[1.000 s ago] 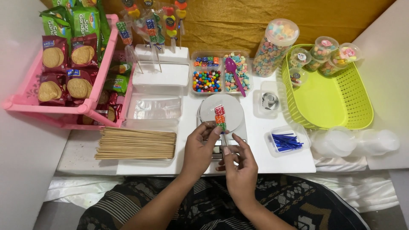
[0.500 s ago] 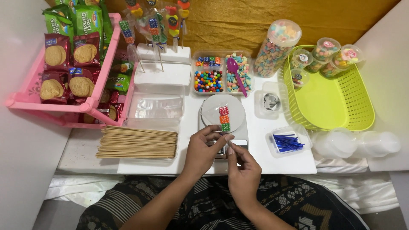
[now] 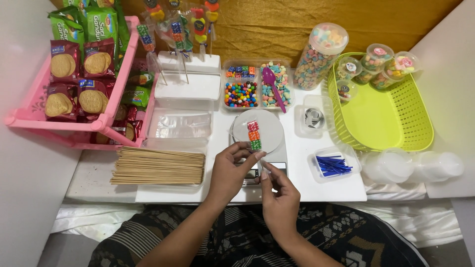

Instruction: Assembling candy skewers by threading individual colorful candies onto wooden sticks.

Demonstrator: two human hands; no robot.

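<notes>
Both hands' fingers pinch a candy skewer (image 3: 254,134) over the scale (image 3: 258,132), near a compartmented tray of candies (image 3: 255,87).

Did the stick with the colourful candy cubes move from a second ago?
Yes. The skewer of red, orange and green candy cubes sits further up the round white scale plate, pushed away from the person.

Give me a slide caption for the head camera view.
Both hands, left hand and right hand, hold a candy skewer over a kitchen scale.

I sit at a white worktop (image 3: 326,190) — mustard-yellow cloth (image 3: 297,24) hangs along the far side, plain white walls (image 3: 29,198) left and right.
</notes>
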